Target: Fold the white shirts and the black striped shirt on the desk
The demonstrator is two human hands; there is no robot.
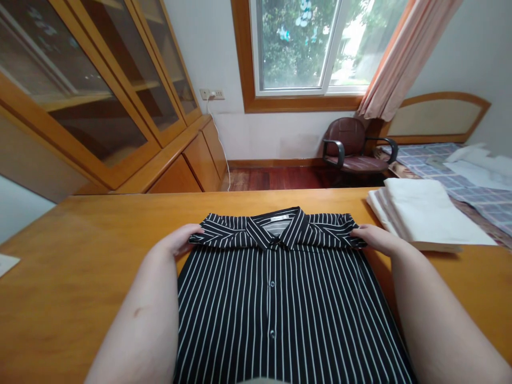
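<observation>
A black shirt with thin white stripes (276,298) lies buttoned and folded on the wooden table (80,266), collar toward the far side. My left hand (180,240) pinches the shirt's left shoulder edge, fingers closed on the cloth. My right hand (374,238) grips the right shoulder edge the same way. Both forearms run along the shirt's sides.
A stack of folded white cloth (424,213) sits on the table at the right. A corner of white paper (6,262) shows at the left edge. Beyond the table are a glass-door cabinet (100,96), a dark armchair (352,146), a bed (460,165) and a window.
</observation>
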